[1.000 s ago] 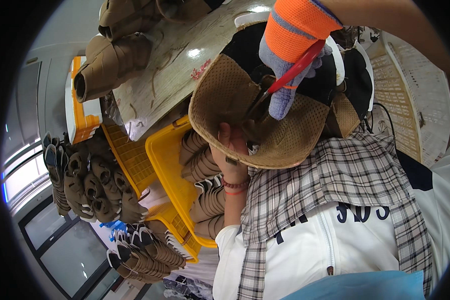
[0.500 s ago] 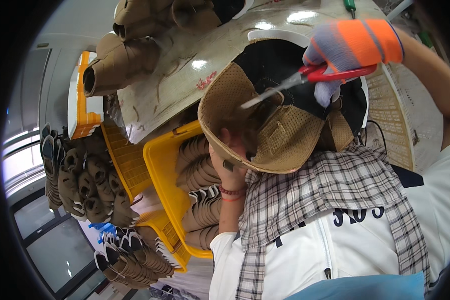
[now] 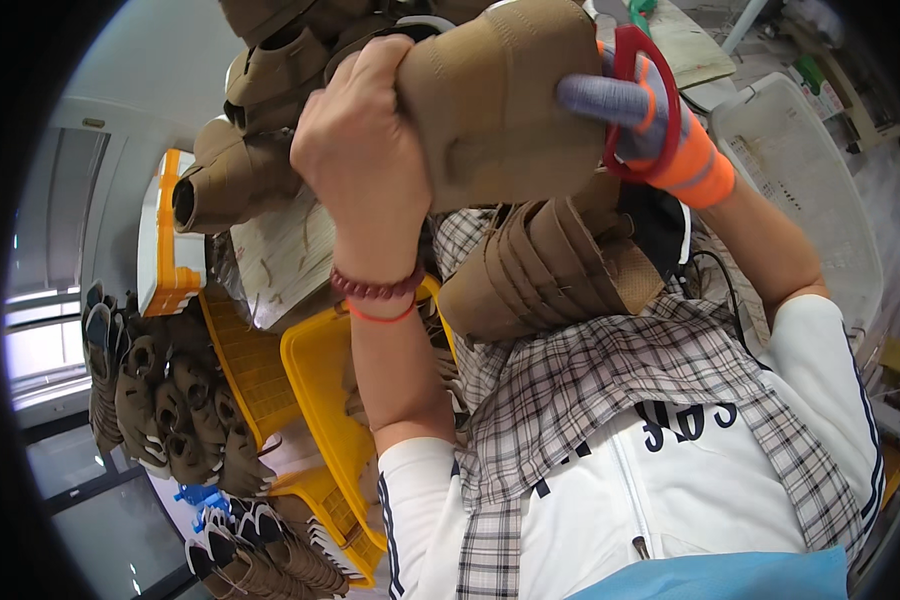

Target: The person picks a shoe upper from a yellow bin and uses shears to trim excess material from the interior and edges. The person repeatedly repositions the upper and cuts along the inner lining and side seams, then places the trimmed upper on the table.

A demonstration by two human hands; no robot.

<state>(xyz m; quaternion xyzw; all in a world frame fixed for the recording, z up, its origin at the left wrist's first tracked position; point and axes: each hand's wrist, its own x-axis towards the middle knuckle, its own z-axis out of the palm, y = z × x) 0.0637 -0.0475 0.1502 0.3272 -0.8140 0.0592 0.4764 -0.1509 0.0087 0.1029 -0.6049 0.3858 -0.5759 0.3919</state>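
My left hand [image 3: 362, 150], bare with a bead bracelet at the wrist, grips the left end of a tan boot upper [image 3: 500, 100] held up close to the camera. My right hand [image 3: 660, 135] wears a grey and orange glove and presses on the upper's right end. Its fingers pass through the red handles of a pair of scissors [image 3: 642, 60]; the blades are hidden. A stack of tan cut pieces [image 3: 540, 270] lies on my lap below the upper.
Yellow plastic crates [image 3: 315, 400] with more tan pieces stand at my left. Several brown boot uppers [image 3: 170, 410] are heaped beyond them. More boot uppers [image 3: 240, 170] lie on a worktable, by an orange and white box [image 3: 170, 245]. A white mesh basket [image 3: 810, 180] sits at the right.
Both hands have come up toward the camera. The left hand left the brown woven piece on my lap and now grips a tan upper; the right hand's scissors have swung against it.
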